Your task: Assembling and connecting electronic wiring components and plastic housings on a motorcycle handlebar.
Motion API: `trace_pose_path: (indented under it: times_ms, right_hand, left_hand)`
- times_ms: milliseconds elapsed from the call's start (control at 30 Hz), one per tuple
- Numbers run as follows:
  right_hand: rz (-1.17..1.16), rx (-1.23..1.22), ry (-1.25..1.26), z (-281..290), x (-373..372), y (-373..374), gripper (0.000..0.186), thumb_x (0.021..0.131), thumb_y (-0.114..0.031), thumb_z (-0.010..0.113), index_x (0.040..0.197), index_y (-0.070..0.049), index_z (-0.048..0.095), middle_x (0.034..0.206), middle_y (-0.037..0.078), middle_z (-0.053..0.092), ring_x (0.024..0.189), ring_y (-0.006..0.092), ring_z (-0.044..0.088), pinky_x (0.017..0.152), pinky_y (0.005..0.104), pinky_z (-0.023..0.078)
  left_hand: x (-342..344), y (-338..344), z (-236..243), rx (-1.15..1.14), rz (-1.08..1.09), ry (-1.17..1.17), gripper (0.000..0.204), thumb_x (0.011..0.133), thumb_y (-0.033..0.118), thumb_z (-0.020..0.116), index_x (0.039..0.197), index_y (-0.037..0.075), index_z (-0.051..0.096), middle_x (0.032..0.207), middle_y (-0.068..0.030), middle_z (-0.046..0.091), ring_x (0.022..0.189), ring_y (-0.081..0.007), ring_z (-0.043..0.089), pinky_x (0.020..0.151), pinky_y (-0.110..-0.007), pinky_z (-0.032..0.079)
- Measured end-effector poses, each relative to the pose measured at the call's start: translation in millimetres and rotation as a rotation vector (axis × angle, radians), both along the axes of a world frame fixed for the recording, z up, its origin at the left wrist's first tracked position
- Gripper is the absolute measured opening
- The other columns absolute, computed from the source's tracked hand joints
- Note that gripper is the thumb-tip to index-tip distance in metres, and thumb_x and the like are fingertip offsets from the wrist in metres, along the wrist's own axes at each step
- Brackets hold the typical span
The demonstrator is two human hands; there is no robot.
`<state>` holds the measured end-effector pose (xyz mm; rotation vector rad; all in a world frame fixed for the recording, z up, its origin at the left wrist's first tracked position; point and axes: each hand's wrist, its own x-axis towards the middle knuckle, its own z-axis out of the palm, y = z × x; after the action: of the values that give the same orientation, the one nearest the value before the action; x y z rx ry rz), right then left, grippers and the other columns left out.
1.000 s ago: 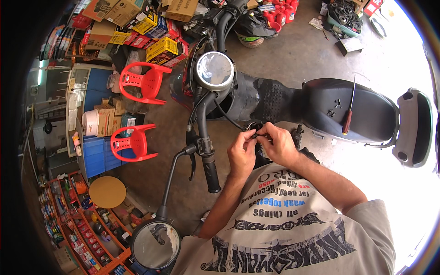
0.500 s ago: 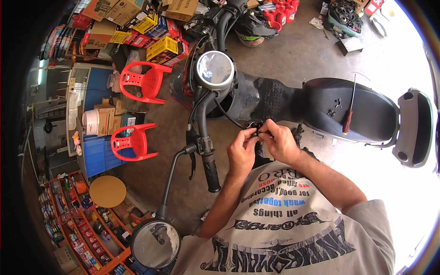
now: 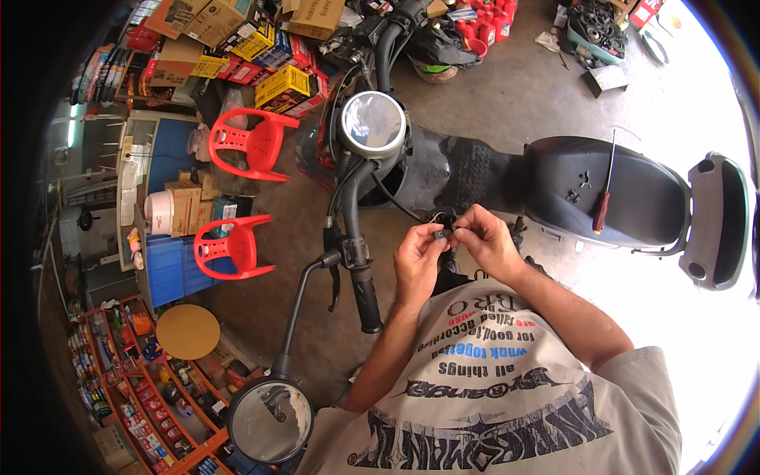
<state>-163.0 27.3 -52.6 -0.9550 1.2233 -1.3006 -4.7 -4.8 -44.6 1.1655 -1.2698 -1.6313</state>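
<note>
Close to my body, beside the scooter's footboard [image 3: 467, 174], both hands meet in a pinch. My left hand [image 3: 417, 257] grips a small black block-shaped part [image 3: 440, 234] between thumb and fingertips; its exact kind is too small to tell. Touching the same spot, my right hand [image 3: 487, 244] has its thumb and fingers pressed together, and what they pinch is hidden. A black cable [image 3: 393, 199] runs from below the scooter's handlebar [image 3: 352, 214] to the hands, with thin wires near its end. On the black seat [image 3: 633, 190] lie a screwdriver [image 3: 605, 186] and several small black pieces [image 3: 582, 184].
The round mirror [image 3: 270, 421] juts out at my lower left, below the handlebar grip [image 3: 366, 305]. Beyond stand two red plastic chairs [image 3: 252, 144], stacked boxes [image 3: 283, 87] and an orange shelf rack [image 3: 158, 396]. Red bottles [image 3: 495, 24] and a bin of parts [image 3: 595, 36] sit at the back.
My right fingers have shifted slightly, and more of the small black part shows between the hands. The view has moved a little; the scooter and the screwdriver lie as before.
</note>
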Motion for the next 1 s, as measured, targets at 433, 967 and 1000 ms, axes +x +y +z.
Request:
trace_pose_path:
  times_ms: [433, 967, 1000]
  right_hand:
    - [0.070, 0.172, -0.507, 0.6, -14.0, -0.2, 0.004, 0.098, -0.009, 0.059, 0.098, -0.005, 0.058, 0.079, 0.005, 0.067, 0.055, 0.0044, 0.049, 0.047, 0.0182, 0.035]
    - [0.088, 0.241, -0.926, -5.8, -26.8, 0.6, 0.007, 0.100, -0.012, 0.056, 0.100, -0.006, 0.060, 0.078, 0.005, 0.064, 0.049, 0.0060, 0.040, 0.045, 0.0202, 0.031]
    - [0.093, 0.251, -0.957, -5.7, -27.8, 0.9, 0.007, 0.100, -0.012, 0.055, 0.100, -0.007, 0.060, 0.078, 0.005, 0.064, 0.049, 0.0060, 0.040, 0.045, 0.0202, 0.031]
  left_hand:
    - [1.1, 0.7, 1.4, 0.096, 0.017, 0.085, 0.021, 0.094, -0.001, 0.061, 0.115, -0.003, 0.058, 0.101, -0.0111, 0.067, 0.090, -0.0162, 0.068, 0.082, -0.027, 0.056]
    - [-0.3, 2.0, -2.8, 0.082, 0.030, 0.056, 0.023, 0.095, 0.001, 0.061, 0.117, -0.003, 0.057, 0.101, -0.0137, 0.068, 0.086, -0.0208, 0.069, 0.080, -0.031, 0.057]
    - [-0.7, 2.4, -3.4, 0.082, 0.037, 0.057, 0.023, 0.095, 0.001, 0.061, 0.117, -0.003, 0.057, 0.102, -0.0138, 0.068, 0.086, -0.0208, 0.069, 0.080, -0.031, 0.057]
